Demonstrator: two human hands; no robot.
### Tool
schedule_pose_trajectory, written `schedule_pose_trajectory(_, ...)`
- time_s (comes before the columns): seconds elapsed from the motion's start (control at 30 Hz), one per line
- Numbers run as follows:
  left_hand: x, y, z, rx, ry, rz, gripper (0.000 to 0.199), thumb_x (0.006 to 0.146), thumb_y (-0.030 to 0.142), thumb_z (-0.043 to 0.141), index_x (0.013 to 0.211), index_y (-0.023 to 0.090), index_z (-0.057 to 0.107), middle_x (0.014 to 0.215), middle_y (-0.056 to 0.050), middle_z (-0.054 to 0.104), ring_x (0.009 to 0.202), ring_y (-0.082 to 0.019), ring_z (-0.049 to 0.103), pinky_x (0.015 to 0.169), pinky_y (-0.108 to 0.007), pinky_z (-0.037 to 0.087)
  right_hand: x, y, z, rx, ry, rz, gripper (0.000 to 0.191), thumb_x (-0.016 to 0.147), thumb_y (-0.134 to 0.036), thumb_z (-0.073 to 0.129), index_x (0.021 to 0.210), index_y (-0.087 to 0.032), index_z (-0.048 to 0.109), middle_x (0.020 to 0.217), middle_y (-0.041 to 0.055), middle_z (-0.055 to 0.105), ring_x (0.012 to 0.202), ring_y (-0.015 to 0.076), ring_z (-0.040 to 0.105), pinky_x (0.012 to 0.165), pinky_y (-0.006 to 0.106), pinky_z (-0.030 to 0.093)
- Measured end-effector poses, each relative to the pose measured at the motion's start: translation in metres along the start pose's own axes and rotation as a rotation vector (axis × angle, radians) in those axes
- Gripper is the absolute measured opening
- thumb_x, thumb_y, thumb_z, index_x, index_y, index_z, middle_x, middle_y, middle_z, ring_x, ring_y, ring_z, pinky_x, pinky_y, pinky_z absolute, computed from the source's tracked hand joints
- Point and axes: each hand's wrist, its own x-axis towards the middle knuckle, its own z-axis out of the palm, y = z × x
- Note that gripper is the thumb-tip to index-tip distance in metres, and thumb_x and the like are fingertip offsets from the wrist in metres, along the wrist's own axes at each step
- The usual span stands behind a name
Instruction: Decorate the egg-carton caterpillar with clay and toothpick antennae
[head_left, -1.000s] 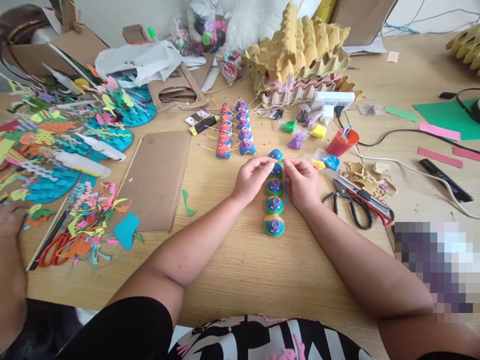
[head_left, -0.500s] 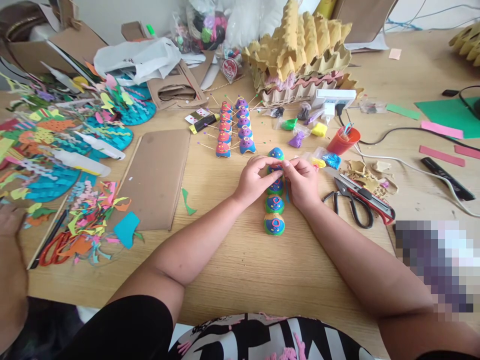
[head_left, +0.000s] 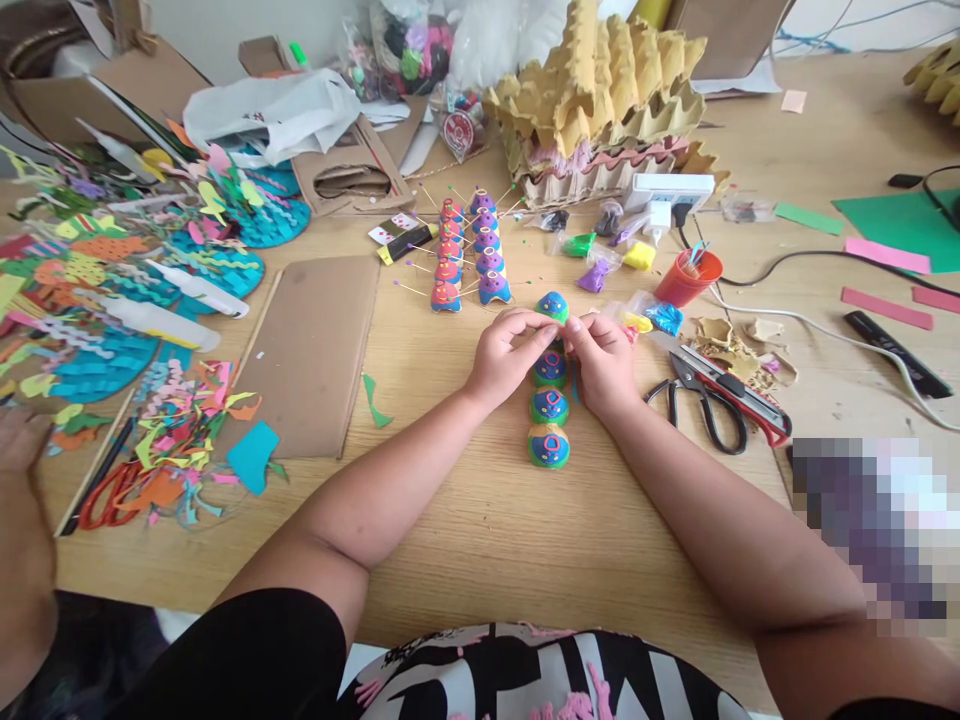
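Observation:
My left hand (head_left: pixel 514 350) and my right hand (head_left: pixel 600 358) meet fingertip to fingertip over a row of blue and green clay-covered egg-carton cups (head_left: pixel 550 406). Both hands are closed in a pinch, thumb against fingers. Whatever is between the fingertips is too small to make out. The nearer cups carry pink-red clay rings and small dots. At the far end, one blue cup (head_left: pixel 553 305) shows beyond my fingers, and the cup under them is partly hidden. Farther off stand a red row (head_left: pixel 446 268) and a purple row (head_left: pixel 490 262) of similar cups with thin sticks poking out.
Bags of coloured clay (head_left: pixel 595 275), an orange cup (head_left: pixel 686 280), scissors (head_left: pixel 709 410) and a box cutter (head_left: pixel 739 388) lie to the right. Egg trays (head_left: pixel 600 100) are stacked behind. At left are a cardboard sheet (head_left: pixel 300 360), paper scraps (head_left: pixel 169 450) and another person's arm (head_left: pixel 22 550).
My left fingers have shifted slightly up and left, uncovering a bit more of the cups beneath. The hands still pinch together above the row, and the view has tilted very slightly.

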Motion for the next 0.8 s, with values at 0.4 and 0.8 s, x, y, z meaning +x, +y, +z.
schedule_pose_trajectory(0.4, 0.0002, -0.0062, 0.0025, -0.172, 0.047, -0.112, 0.035, 0.090, 0.056, 0.075, 0.094, 0.022, 0.079, 0.095, -0.003, 0.079, 0.090, -0.015, 0.070, 0.087, -0.030, 0.056, 0.0016, 0.0019, 0.0013, 0.056, -0.026, 0.028, 0.048, 0.071, -0.065, 0.087, 0.100, -0.028, 0.077, 0.093, -0.0001, 0.076, 0.084, 0.0151, 0.067, 0.079, 0.032, 0.058)
schedule_pose_trajectory(0.8, 0.0022, -0.0078, 0.0021, -0.224, 0.094, -0.133, 0.040, 0.090, 0.062, 0.073, 0.100, 0.024, 0.080, 0.101, -0.004, 0.080, 0.095, -0.016, 0.072, 0.090, -0.031, 0.057, 0.0021, 0.0043, -0.0022, 0.008, 0.037, -0.026, 0.042, 0.078, -0.063, 0.083, 0.077, -0.024, 0.067, 0.074, -0.0029, 0.065, 0.069, 0.0110, 0.057, 0.066, 0.028, 0.048)
